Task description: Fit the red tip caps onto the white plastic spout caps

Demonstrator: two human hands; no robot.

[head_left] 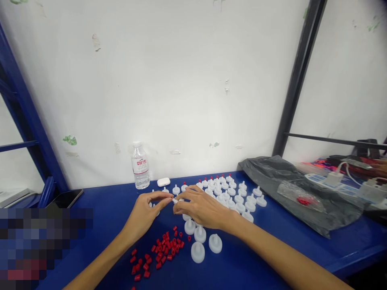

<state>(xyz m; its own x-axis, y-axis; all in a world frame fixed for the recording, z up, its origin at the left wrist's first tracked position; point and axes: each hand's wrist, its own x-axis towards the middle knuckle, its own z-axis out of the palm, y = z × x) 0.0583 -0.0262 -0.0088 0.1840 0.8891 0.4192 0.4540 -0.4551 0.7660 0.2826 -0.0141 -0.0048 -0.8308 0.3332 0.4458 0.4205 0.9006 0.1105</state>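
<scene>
Over the middle of the blue table my left hand pinches a small red cap, mostly covered by its fingertips. Tip to tip with it, my right hand grips a white nozzle cap, its narrow spout pointing at the red piece. Below my hands lies a loose pile of red caps. Several white nozzle caps stand spout-up near my right wrist, and many more are grouped behind it. In the back row some spouts carry red caps. My right hand hides part of the group.
A water bottle and a white oval case stand by the wall. A phone lies at the left. On the right are a grey plastic bag, a clear bag with red pieces and a power strip with chargers.
</scene>
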